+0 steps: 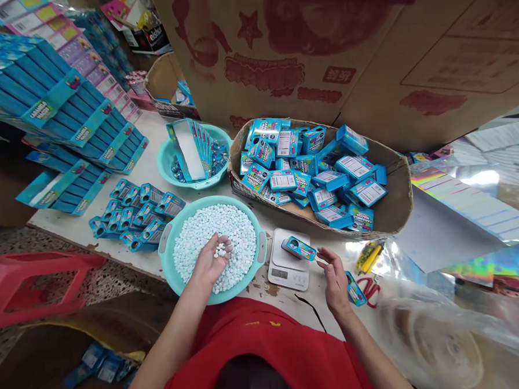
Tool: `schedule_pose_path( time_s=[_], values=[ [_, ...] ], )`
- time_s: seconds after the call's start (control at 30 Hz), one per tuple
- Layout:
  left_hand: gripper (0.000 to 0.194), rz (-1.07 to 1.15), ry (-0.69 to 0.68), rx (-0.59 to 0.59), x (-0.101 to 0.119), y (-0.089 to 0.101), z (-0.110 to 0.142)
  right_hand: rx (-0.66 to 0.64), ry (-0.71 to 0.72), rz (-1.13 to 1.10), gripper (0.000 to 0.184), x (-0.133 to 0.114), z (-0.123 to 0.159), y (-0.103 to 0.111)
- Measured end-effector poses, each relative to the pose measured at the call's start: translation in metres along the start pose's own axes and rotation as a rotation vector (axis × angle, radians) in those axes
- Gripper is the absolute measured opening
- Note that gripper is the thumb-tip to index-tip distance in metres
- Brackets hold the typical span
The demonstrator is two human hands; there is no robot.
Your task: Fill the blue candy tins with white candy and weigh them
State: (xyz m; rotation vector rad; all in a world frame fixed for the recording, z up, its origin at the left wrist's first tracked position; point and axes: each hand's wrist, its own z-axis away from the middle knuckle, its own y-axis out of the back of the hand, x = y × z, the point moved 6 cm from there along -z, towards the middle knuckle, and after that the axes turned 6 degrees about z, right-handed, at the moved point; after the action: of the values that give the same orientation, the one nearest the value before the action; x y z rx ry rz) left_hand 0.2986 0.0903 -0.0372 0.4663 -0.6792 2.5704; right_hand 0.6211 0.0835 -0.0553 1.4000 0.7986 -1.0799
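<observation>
My left hand (211, 258) rests in a teal basin (257, 250) full of small white candies (226, 225), palm up and cupped around a few of them. My right hand (333, 275) lies on the table just right of a small white digital scale (288, 262), fingers loosely stretched toward it and holding nothing. A small blue candy box (299, 248) lies on the scale's platform. Another small blue box (355, 289) lies on the table beside my right wrist.
A cardboard tray (394, 205) holds several blue boxes. A second teal bowl (167, 158) holds flat cartons. Open blue boxes (134, 215) lie left of the basin. Stacked blue display packs (49, 95) stand at left. Red scissors (371, 287), a yellow item (369, 257) and holographic sheets (481, 206) lie right.
</observation>
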Motion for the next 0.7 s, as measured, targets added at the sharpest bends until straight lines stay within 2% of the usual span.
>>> schedule_pose_path(
  time_s=[0.13,0.2,0.3,0.4,0.53,0.63,0.7],
  values=[
    [0.014,-0.061,0.000,-0.038,-0.002,0.006,-0.002,-0.032,0.042,0.044,0.053,0.002,-0.001,-0.006],
    [0.016,-0.111,-0.051,-0.067,-0.001,0.007,-0.001,-0.039,0.037,0.065,0.054,0.003,-0.001,-0.009],
    [0.017,-0.265,-0.292,-0.074,0.012,0.006,0.004,-0.031,0.008,0.082,0.058,0.002,-0.003,-0.014],
    [0.007,-0.545,-0.575,-0.053,0.030,-0.003,0.010,0.000,-0.029,0.141,0.064,0.003,-0.009,-0.020],
    [0.021,-0.828,-0.798,-0.100,0.041,-0.024,0.018,-0.026,-0.014,0.227,0.049,-0.006,-0.019,-0.023],
    [0.034,-0.904,-0.871,-0.264,0.031,-0.045,0.036,-0.041,0.080,0.263,0.039,-0.036,-0.022,-0.021],
    [0.046,-1.008,-0.900,-0.490,0.015,-0.067,0.056,-0.068,0.181,0.284,0.034,-0.066,-0.019,-0.024]
  ],
)
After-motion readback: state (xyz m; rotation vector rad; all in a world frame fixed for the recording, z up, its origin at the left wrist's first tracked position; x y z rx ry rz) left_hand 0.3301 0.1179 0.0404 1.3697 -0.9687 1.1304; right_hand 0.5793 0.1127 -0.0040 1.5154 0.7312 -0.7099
